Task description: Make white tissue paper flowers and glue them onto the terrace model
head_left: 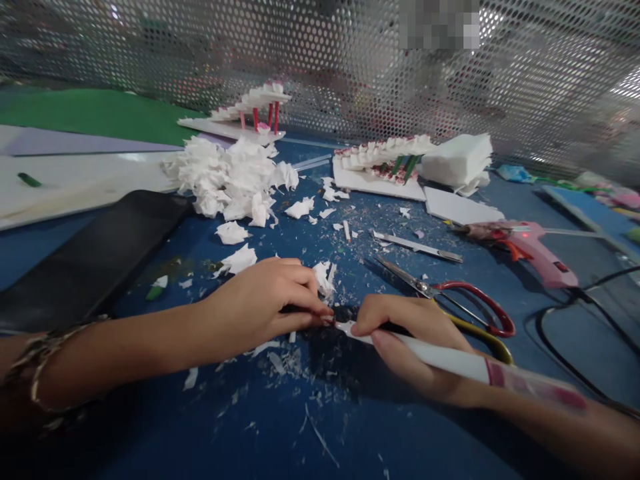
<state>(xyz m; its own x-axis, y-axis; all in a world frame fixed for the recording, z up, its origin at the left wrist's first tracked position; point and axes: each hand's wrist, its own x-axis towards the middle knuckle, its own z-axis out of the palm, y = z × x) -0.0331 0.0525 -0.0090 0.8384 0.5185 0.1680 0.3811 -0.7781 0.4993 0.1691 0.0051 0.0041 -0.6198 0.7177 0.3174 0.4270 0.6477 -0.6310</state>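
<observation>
My left hand [265,300] rests on the blue table, its fingers pinched together on a small dark piece [300,311] that I cannot make out. My right hand [410,347] is closed round a white craft knife [450,363] with a pink end. The knife's tip [343,327] meets the fingertips of my left hand. A bracelet [35,363] circles my left wrist. White paper shreds lie all round both hands.
Red-handled scissors [450,300], a metal blade strip [417,247] and a pink glue gun [530,250] with a black cord lie right. A pile of crumpled white paper [227,177], two foam staircase models [253,110] [383,160], a foam stack [457,163], a black sheet [95,257] and a perforated metal screen [350,67] lie beyond.
</observation>
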